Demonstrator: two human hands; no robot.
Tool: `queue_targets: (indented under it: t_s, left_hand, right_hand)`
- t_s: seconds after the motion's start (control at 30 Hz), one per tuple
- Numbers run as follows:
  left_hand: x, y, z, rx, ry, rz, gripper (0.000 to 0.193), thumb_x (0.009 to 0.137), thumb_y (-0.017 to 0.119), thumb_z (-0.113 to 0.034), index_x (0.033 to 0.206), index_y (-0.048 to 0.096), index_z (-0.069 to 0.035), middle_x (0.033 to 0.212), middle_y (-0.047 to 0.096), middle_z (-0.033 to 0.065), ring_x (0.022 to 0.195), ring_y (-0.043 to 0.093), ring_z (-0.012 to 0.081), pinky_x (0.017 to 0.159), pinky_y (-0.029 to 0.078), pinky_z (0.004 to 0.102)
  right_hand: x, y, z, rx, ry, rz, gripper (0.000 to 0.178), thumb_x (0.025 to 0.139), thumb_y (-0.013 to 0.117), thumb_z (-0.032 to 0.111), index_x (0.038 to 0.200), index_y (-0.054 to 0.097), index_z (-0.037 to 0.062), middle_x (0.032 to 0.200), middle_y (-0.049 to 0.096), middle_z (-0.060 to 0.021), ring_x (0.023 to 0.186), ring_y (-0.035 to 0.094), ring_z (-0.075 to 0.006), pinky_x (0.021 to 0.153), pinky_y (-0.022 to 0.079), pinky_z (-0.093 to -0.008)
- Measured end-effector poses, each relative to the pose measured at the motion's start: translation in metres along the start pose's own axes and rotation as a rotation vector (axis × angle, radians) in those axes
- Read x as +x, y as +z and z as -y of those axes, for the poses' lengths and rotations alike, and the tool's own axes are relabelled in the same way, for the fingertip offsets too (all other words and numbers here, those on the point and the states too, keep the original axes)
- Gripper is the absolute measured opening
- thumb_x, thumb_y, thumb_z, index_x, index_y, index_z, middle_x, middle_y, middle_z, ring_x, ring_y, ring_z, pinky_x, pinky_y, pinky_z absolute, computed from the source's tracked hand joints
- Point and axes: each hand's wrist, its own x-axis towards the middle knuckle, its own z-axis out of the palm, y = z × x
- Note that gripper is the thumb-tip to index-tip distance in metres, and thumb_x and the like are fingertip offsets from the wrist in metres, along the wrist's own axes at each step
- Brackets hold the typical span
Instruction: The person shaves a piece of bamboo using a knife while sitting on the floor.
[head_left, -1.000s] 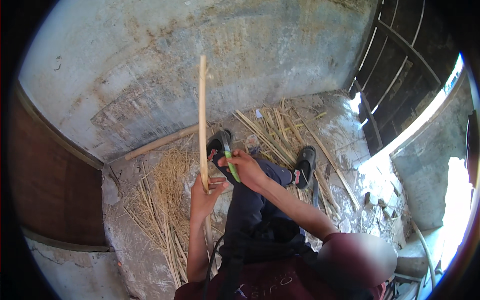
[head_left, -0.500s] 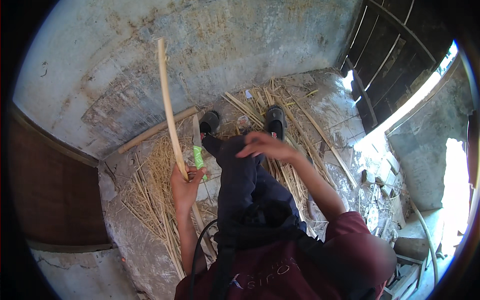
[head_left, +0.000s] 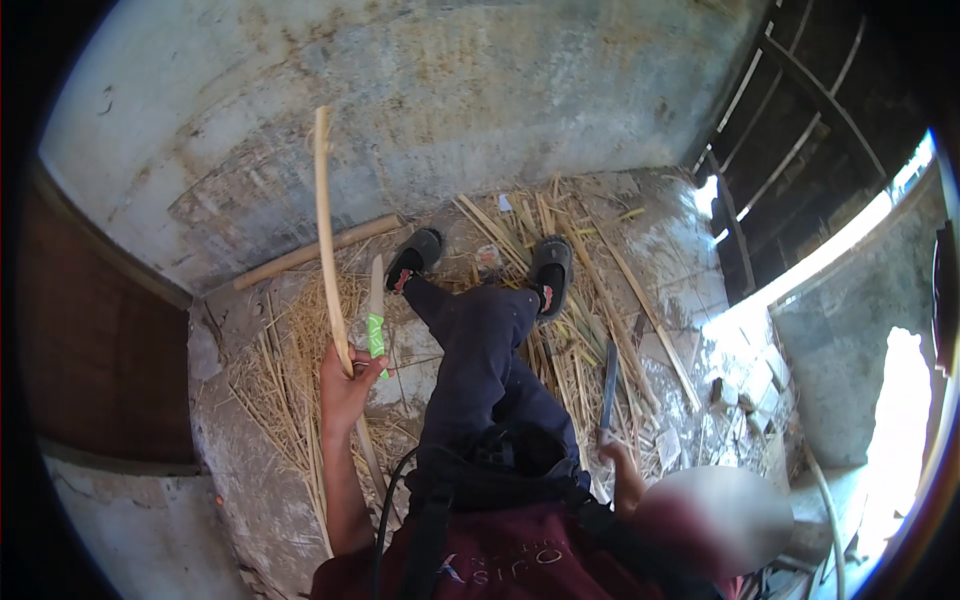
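Note:
My left hand [head_left: 345,390] is closed around the lower end of a long pale bamboo strip [head_left: 327,240], which rises upright with a slight bend. The same hand also holds a knife [head_left: 376,335] with a green patterned handle, its blade pointing up beside the strip. Low on my right side, my right hand [head_left: 618,462] is closed at the handle end of a machete [head_left: 609,385] with a dark blade. Part of that hand and most of the machete's handle are hidden.
Split bamboo strips [head_left: 610,290] lie between and right of my shoes. A heap of shavings [head_left: 300,350] covers the floor at left. A bamboo pole [head_left: 320,250] rests along the wall. Broken blocks [head_left: 755,390] lie at right, near a bright opening.
My right hand has moved from above my knee down to the right, onto the machete. My left hand, with the bamboo strip and knife, has shifted slightly left and lower.

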Motion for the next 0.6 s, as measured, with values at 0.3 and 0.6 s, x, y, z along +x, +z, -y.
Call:
queue_targets:
  t_s: [0.3, 0.6]
  left_hand:
    - [0.004, 0.014, -0.018, 0.116, 0.041, 0.059, 0.039, 0.093, 0.079, 0.007, 0.105, 0.044, -0.003, 0.086, 0.071, 0.0131, 0.083, 0.080, 0.0245, 0.068, 0.063, 0.0316]
    - [-0.011, 0.004, -0.023, 0.064, 0.010, 0.066, 0.041, 0.093, 0.078, 0.011, 0.107, 0.042, -0.005, 0.089, 0.068, 0.0119, 0.084, 0.080, 0.0243, 0.074, 0.066, 0.0348]
  right_hand:
    - [-0.002, 0.021, 0.019, -0.239, -0.129, 0.095, 0.100, 0.080, 0.084, 0.042, 0.166, 0.035, 0.0270, 0.154, 0.058, -0.0235, 0.142, 0.056, -0.0444, 0.119, 0.042, -0.0593]
    - [-0.061, -0.007, 0.099, -0.256, 0.261, 0.193, 0.066, 0.094, 0.067, 0.035, 0.151, 0.058, 0.0039, 0.155, 0.060, -0.0165, 0.144, 0.057, -0.0389, 0.120, 0.043, -0.0566]
